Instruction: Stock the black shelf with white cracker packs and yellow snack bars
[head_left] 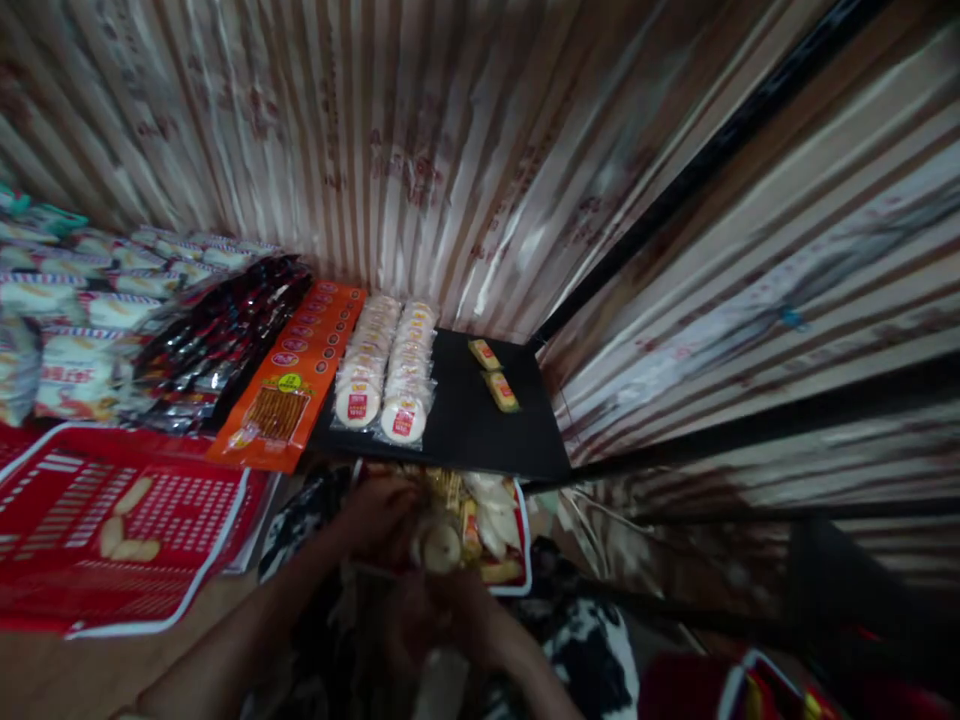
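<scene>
In the head view a red basket with a white rim (526, 540) sits at my lap, filled with wrapped snacks. My left hand (386, 507) reaches over its left part, its fingers dark and blurred. Lower down, my right hand (454, 605) is near the basket's front side, fingers smeared too. Between the hands is a pale round wrapped piece (441, 547); whether either hand grips it is unclear. White packets (495, 515) and a yellow-wrapped bar (471, 530) lie at the basket's right. Beyond it, two small yellow-wrapped bars (499, 391) rest on a black shelf (457, 400).
Two rows of round wrapped crackers (382, 370), an orange snack bag (292, 375), dark shiny packets (225, 340) and white bags (82, 370) line the shelf leftward. Another red basket (187, 540) holds several pale pieces. Black bars (637, 250) cross the corrugated wall.
</scene>
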